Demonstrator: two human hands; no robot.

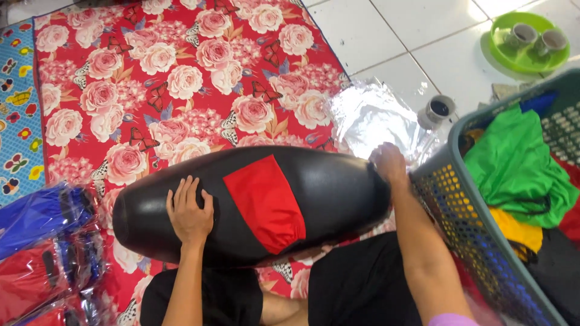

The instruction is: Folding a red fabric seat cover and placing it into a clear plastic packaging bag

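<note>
A long black cover with a red panel (266,199) lies across my lap on the rose-patterned red mat (181,78). My left hand (188,211) rests flat on its left part, fingers spread. At the cover's right end my right hand (388,163) is closed on the edge, next to a sheet of clear plastic (374,115) on the floor.
A grey perforated laundry basket (483,241) with green, yellow and red cloth stands at the right. Plastic-wrapped blue and red items (42,241) lie at the left. On the white tiles are a tape roll (438,110) and a green tray (527,43) with two cups.
</note>
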